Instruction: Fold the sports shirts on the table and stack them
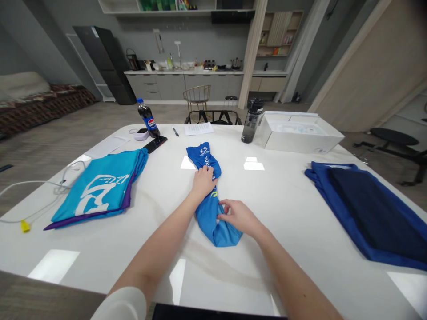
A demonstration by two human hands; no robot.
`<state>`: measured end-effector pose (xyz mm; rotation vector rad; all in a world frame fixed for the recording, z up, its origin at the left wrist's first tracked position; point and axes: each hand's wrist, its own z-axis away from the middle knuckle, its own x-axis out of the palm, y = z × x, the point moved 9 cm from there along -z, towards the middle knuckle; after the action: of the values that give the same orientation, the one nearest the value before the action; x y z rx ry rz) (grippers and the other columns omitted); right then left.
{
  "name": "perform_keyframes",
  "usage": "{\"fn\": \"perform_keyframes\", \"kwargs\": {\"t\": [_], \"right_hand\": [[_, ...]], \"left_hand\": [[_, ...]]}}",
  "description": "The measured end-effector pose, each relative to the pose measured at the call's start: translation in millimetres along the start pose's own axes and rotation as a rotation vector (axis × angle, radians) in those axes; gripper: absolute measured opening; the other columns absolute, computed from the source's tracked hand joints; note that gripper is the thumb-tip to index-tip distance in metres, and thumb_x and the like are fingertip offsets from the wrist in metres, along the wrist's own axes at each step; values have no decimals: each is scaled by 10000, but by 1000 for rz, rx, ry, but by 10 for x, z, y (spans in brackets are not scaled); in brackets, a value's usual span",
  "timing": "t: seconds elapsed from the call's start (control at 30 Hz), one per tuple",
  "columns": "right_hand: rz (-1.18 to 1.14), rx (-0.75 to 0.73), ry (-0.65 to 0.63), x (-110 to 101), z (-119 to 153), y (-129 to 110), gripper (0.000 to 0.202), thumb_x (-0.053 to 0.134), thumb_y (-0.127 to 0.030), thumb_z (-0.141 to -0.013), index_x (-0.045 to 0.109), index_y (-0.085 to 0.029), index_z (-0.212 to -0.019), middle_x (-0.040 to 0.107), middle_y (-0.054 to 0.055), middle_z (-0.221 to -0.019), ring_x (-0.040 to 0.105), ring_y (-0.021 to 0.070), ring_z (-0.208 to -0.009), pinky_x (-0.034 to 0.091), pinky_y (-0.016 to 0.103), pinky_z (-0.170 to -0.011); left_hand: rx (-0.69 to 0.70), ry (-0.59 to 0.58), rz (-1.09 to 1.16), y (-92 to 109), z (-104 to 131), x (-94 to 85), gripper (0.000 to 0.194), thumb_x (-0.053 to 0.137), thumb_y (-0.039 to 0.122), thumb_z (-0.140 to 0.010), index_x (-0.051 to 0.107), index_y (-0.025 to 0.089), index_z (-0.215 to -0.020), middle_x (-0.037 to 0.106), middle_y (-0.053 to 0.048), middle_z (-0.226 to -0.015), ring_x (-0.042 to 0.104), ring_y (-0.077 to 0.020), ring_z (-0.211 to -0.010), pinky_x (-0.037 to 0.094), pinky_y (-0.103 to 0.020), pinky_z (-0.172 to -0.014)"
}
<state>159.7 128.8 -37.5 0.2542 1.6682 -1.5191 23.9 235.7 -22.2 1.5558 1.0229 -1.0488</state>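
Note:
A narrow strip of blue cloth (208,222) with white and yellow print lies lengthwise on the white table (280,213). Its near end is folded over, and the blue there is lighter. Across the middle of the strip is my left hand (203,182), fingers bent over the fabric and covering part of the print. Lower down, my right hand (239,217) has its thumb and fingers at the edge of the folded part. That edge is partly hidden by the fingers.
At left lies a folded turquoise and purple cloth stack (106,184), near cables, a phone (155,144) and a cola bottle (148,118). Dark blue folded clothes (370,204) lie at right. A black tumbler (251,120) and white box (300,133) stand at the back.

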Motion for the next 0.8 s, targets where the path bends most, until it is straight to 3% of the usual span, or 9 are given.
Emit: {"fn": "perform_keyframes", "kwargs": {"t": [0.13,0.23,0.3,0.4,0.5,0.57,0.67,0.73,0.8], "right_hand": [[-53,32,-185,232,51,-72,130,726,-192,-733,724,-197,-863,688,-25,-685,613,140,-637,401,231,-602],[-194,139,-459,321,194,30,184,787,-336,-731,725,-183,-810,693,-14,-659,595,135,-587,414,224,-554],[-242,191,-519,209,229,145,280,734,-446,-800,748,-174,-867,713,10,-703,577,129,-566,431,230,-541],[-180,215,-265,-272,12,381,341,635,-471,-889,750,-159,-963,726,44,-779,592,133,-603,463,240,-583],[-43,286,-78,-687,-306,632,299,645,-427,-902,733,-150,-972,717,57,-765,610,139,-623,468,238,-606],[-34,353,-52,-822,-522,781,265,656,-404,-904,712,-148,-941,709,55,-762,591,121,-587,440,222,-558],[-89,434,-39,-883,-766,959,227,656,-383,-910,668,-157,-926,676,26,-718,545,91,-501,360,201,-467],[-95,457,-22,-876,-853,1044,210,657,-374,-910,650,-167,-945,633,-7,-644,517,85,-450,330,197,-441],[-83,453,-4,-855,-893,1099,207,671,-370,-904,643,-175,-968,598,-28,-590,504,89,-427,339,198,-440]], "left_hand": [[-57,25,208,0,-68,-53,227,488,215,-927,650,176,-1081,683,-134,-1082,649,-269,-1010,480,-372,-871],[-113,-83,557,-37,-113,-50,152,516,272,-890,643,197,-855,662,-42,-791,636,-215,-775,470,-319,-707],[-141,-216,728,-41,-117,-37,216,533,348,-881,617,201,-748,605,-14,-665,604,-196,-673,453,-305,-632],[-135,-150,695,-95,-132,-210,338,581,518,-871,652,191,-830,661,-47,-780,636,-217,-757,503,-336,-717],[-36,14,496,-5,-92,-341,570,599,652,-848,656,192,-1180,671,-136,-1213,631,-290,-1131,479,-410,-1004],[42,-98,368,165,-43,-144,755,613,706,-815,572,207,-1382,534,-172,-1476,488,-354,-1377,361,-482,-1160],[66,-307,215,304,-13,246,864,651,646,-800,464,195,-1512,318,-194,-1648,240,-428,-1534,212,-581,-1231],[67,-317,186,324,-88,356,784,641,518,-837,461,169,-1516,288,-203,-1661,192,-431,-1549,191,-591,-1237],[66,-256,208,319,-209,353,618,600,383,-871,540,150,-1439,376,-201,-1617,242,-421,-1535,203,-602,-1231]]}}
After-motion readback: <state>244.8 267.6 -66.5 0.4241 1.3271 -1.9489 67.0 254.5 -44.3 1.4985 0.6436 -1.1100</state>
